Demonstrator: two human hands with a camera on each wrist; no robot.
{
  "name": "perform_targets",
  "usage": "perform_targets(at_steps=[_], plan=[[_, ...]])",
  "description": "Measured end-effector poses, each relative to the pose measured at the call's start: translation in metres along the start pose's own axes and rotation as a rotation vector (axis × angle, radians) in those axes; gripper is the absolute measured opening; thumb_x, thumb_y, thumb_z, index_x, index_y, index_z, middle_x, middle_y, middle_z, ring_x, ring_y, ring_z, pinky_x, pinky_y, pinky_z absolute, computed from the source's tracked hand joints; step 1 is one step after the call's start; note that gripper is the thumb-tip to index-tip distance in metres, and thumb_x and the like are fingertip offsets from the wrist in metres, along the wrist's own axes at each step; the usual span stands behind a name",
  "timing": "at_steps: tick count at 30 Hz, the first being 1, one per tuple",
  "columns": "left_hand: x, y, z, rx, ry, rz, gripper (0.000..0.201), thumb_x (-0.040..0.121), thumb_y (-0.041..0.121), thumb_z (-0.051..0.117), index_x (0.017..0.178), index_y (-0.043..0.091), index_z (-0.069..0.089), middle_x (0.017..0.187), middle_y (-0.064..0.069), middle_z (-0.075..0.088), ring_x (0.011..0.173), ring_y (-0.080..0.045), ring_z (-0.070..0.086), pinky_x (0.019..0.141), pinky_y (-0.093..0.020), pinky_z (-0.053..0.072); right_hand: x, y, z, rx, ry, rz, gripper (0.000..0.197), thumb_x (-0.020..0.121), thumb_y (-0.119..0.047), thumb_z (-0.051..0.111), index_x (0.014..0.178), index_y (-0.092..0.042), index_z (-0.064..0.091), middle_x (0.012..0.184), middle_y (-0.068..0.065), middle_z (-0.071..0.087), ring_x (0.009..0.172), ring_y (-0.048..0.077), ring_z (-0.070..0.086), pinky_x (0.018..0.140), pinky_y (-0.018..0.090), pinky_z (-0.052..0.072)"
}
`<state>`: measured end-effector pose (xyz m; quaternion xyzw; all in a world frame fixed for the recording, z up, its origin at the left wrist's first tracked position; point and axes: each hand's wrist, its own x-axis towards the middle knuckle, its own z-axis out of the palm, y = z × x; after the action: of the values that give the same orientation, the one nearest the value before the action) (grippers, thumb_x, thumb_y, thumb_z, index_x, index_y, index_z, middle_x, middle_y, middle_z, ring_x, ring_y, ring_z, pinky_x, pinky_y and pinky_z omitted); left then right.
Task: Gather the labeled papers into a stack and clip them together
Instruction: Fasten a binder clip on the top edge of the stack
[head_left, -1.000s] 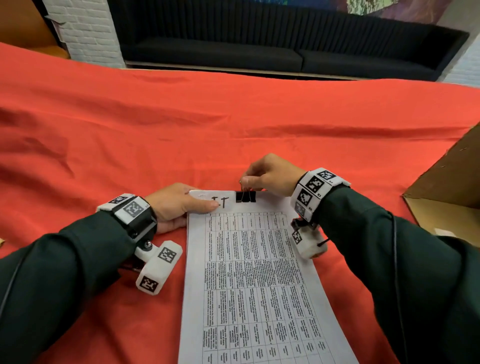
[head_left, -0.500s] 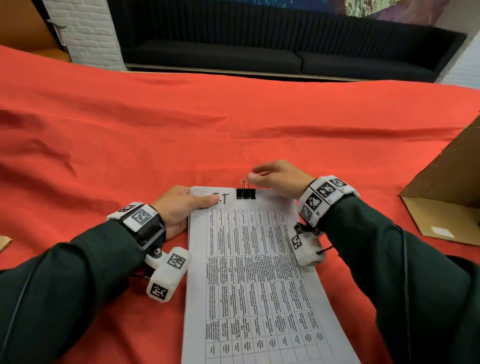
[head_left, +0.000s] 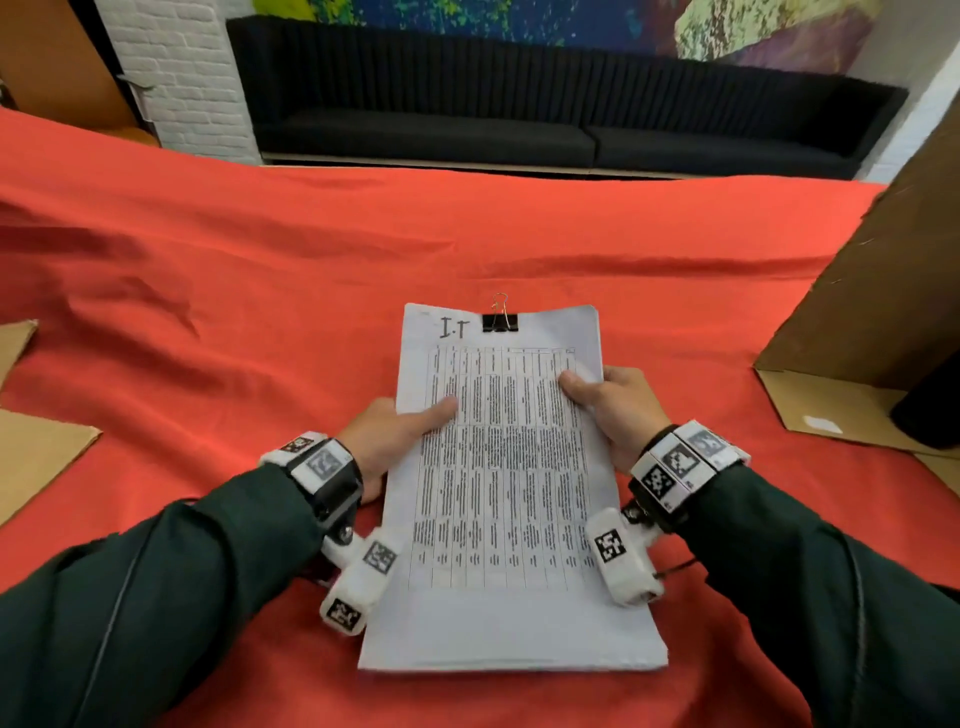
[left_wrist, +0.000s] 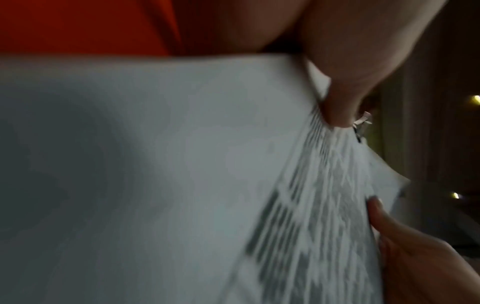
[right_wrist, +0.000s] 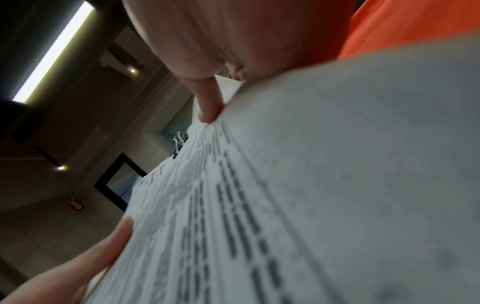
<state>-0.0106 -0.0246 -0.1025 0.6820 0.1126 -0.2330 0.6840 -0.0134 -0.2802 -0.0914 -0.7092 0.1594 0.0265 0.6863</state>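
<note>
A stack of printed papers (head_left: 509, 499) with a table and the handwritten label "I.T" is held above the red cloth. A black binder clip (head_left: 500, 321) bites its top edge, one wire handle standing up. My left hand (head_left: 400, 431) grips the stack's left edge with the thumb on top. My right hand (head_left: 608, 400) grips the right edge the same way. In the left wrist view the left thumb (left_wrist: 340, 96) presses on the papers (left_wrist: 182, 174). In the right wrist view the right thumb (right_wrist: 210, 102) lies on the papers (right_wrist: 324, 195), with the clip (right_wrist: 179, 142) beyond.
A red cloth (head_left: 260, 270) covers the table. A brown cardboard box (head_left: 883, 322) stands open at the right, and flat cardboard pieces (head_left: 31, 457) lie at the left edge. A dark sofa (head_left: 519, 119) runs along the far wall.
Both hands left the top edge and the clip, moved down to the stack's sides and took hold. The clipped stack now sits raised off the cloth.
</note>
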Motion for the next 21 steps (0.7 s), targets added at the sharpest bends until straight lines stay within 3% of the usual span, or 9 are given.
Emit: perform_targets(at_steps=[3,6,8,10,11,12,14,17,21], plan=[[-0.010,-0.002,0.002,0.025,0.040,0.049,0.042,0.089,0.024,0.076,0.123,0.001,0.067,0.106,-0.017,0.079,0.098,-0.036,0.076,0.090,-0.055,0.060,0.000,-0.001,0.006,-0.013,-0.004,0.009,0.028,0.098,-0.019,0.065,0.111,0.005,0.064,0.094,0.020,0.077,0.083,0.036,0.076,0.078,0.053,0.062],[-0.013,-0.001,-0.004,0.033,0.124,0.054,0.041,0.088,0.031,0.078,0.115,0.002,0.068,0.100,-0.017,0.080,0.091,-0.036,0.078,0.084,-0.051,0.062,-0.002,0.005,0.010,-0.181,-0.089,0.169,0.038,0.093,-0.028,0.068,0.115,0.002,0.061,0.103,0.021,0.076,0.094,0.040,0.074,0.089,0.058,0.058],[-0.002,-0.010,-0.018,0.054,0.164,0.030,0.070,0.074,0.050,0.088,0.117,0.000,0.067,0.104,-0.018,0.079,0.094,-0.038,0.077,0.091,-0.056,0.060,-0.005,0.015,0.009,-0.315,-0.135,0.239,0.041,0.092,-0.027,0.070,0.120,0.001,0.061,0.110,0.022,0.074,0.101,0.041,0.072,0.095,0.057,0.056],[0.037,-0.037,-0.045,0.044,0.188,-0.011,0.115,0.047,0.064,0.094,0.134,-0.001,0.058,0.112,-0.019,0.077,0.097,-0.039,0.076,0.090,-0.060,0.059,-0.017,0.021,0.004,-0.338,-0.156,0.277,0.035,0.090,-0.018,0.072,0.117,0.003,0.065,0.110,0.021,0.074,0.102,0.041,0.072,0.095,0.059,0.055],[0.035,-0.041,-0.048,0.043,0.182,-0.025,0.125,0.043,0.065,0.096,0.141,0.000,0.052,0.114,-0.018,0.077,0.099,-0.039,0.076,0.089,-0.061,0.059,-0.023,0.024,-0.002,-0.331,-0.166,0.282,0.032,0.088,-0.014,0.072,0.114,0.003,0.066,0.107,0.021,0.075,0.099,0.040,0.073,0.092,0.061,0.056],[0.032,-0.044,-0.052,0.015,0.173,-0.036,0.121,0.050,0.061,0.095,0.144,0.000,0.049,0.114,-0.017,0.077,0.099,-0.038,0.076,0.089,-0.060,0.059,-0.032,0.026,-0.006,-0.339,-0.168,0.272,0.031,0.087,-0.011,0.073,0.114,0.003,0.066,0.107,0.020,0.075,0.097,0.038,0.074,0.087,0.062,0.058],[-0.017,-0.034,-0.041,0.001,0.160,-0.066,0.089,0.074,0.044,0.087,0.142,-0.001,0.050,0.113,-0.014,0.078,0.103,-0.033,0.076,0.092,-0.057,0.059,-0.054,0.030,-0.018,-0.355,-0.174,0.229,0.033,0.087,-0.009,0.073,0.117,-0.008,0.061,0.105,0.017,0.074,0.087,0.030,0.073,0.072,0.053,0.063],[-0.076,-0.041,-0.039,0.206,0.072,-0.103,0.043,0.094,0.037,0.071,0.122,0.006,0.068,0.106,-0.003,0.081,0.102,-0.021,0.076,0.094,-0.049,0.059,-0.102,0.036,-0.038,-0.330,-0.203,0.224,0.042,0.089,-0.007,0.070,0.120,-0.023,0.047,0.096,0.015,0.069,0.068,0.022,0.068,0.058,0.039,0.056],[-0.125,-0.063,-0.050,0.409,-0.046,-0.179,0.022,0.102,0.022,0.062,0.100,0.003,0.071,0.088,-0.008,0.079,0.070,-0.017,0.073,0.066,-0.035,0.062,-0.166,0.047,-0.052,-0.413,-0.375,0.229,0.045,0.086,-0.008,0.077,0.121,-0.018,0.050,0.095,0.013,0.066,0.068,0.020,0.068,0.055,0.037,0.058]])
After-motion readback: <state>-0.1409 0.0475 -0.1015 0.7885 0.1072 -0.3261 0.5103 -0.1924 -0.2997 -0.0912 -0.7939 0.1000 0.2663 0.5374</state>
